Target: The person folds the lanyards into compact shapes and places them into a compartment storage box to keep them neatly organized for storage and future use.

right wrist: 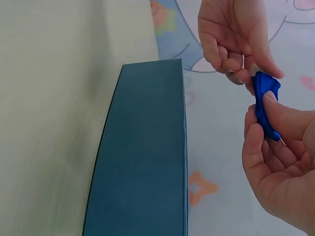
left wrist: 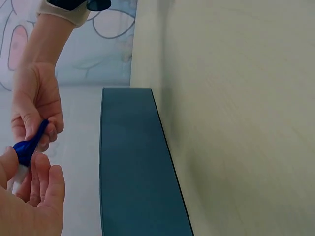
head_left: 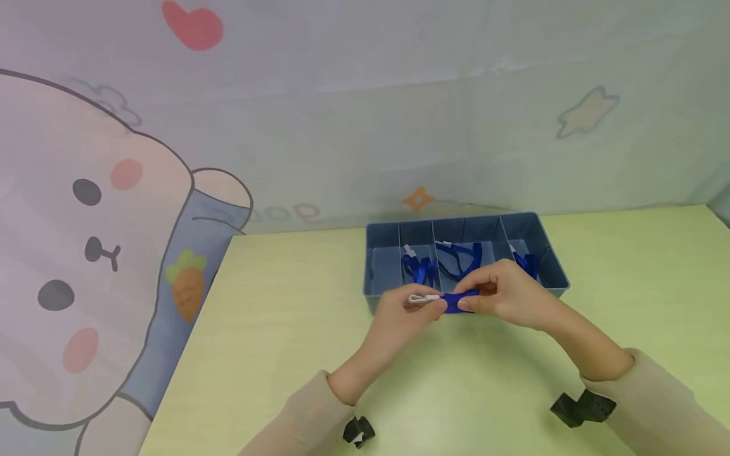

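A folded blue lanyard (head_left: pixel 454 302) with a white end piece (head_left: pixel 423 298) is stretched between both hands, just above the front edge of a divided grey-blue box (head_left: pixel 383 253). My left hand (head_left: pixel 399 313) pinches it near the white end, between thumb and fingers. On the other side, my right hand (head_left: pixel 504 297) pinches the blue part; in the right wrist view the thumb lies across the bunched lanyard (right wrist: pixel 262 103). Inside the box are more blue lanyards: one lanyard (head_left: pixel 419 267) left of the middle, another lanyard (head_left: pixel 476 253) in the wide compartment, and a third (head_left: pixel 529 263) on the right.
The box stands on a pale yellow-green table (head_left: pixel 296 304), close to its back edge. Behind it hangs a printed cloth (head_left: pixel 353 126) with a cartoon animal. A black device (head_left: pixel 359 432) shows at the left wrist and another black device (head_left: pixel 583 407) at the right.
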`<act>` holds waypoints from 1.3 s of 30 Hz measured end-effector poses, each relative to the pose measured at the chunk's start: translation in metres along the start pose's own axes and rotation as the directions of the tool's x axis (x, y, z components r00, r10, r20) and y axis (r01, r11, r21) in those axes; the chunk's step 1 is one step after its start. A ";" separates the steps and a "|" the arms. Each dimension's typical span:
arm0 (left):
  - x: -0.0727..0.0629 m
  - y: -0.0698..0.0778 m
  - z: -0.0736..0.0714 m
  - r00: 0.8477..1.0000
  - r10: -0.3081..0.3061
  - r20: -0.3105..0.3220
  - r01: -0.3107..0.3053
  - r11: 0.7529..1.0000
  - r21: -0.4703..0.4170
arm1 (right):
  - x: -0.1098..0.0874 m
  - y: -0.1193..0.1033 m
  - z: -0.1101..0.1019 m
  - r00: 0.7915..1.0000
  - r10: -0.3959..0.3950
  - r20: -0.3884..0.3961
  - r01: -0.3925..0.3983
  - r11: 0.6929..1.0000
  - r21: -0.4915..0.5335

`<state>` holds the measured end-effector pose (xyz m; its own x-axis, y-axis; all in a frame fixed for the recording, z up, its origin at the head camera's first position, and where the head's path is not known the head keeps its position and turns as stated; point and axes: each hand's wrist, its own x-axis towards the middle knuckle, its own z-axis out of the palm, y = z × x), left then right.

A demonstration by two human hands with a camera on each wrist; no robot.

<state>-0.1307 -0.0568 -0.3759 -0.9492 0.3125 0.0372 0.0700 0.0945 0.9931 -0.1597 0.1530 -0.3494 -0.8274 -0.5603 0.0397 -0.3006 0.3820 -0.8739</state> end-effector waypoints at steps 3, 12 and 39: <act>0.000 -0.001 -0.009 1.000 0.015 0.009 -0.016 0.998 0.057 | 0.003 0.002 -0.002 0.999 0.030 -0.010 -0.030 1.000 -0.001; 0.011 -0.015 -0.053 0.898 0.242 -0.369 -0.110 0.933 0.343 | 0.021 0.005 -0.012 0.996 0.065 -0.067 -0.067 0.997 -0.028; 0.027 -0.052 -0.065 0.863 0.077 -0.499 0.143 0.910 0.389 | 0.113 0.014 0.001 0.991 -0.024 -0.132 -0.019 0.949 -0.314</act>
<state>-0.1805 -0.1149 -0.4196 -0.9671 -0.1941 0.1646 0.0472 0.4986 0.8655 -0.2575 0.0943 -0.3579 -0.8753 -0.4673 0.1246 -0.4190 0.6040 -0.6779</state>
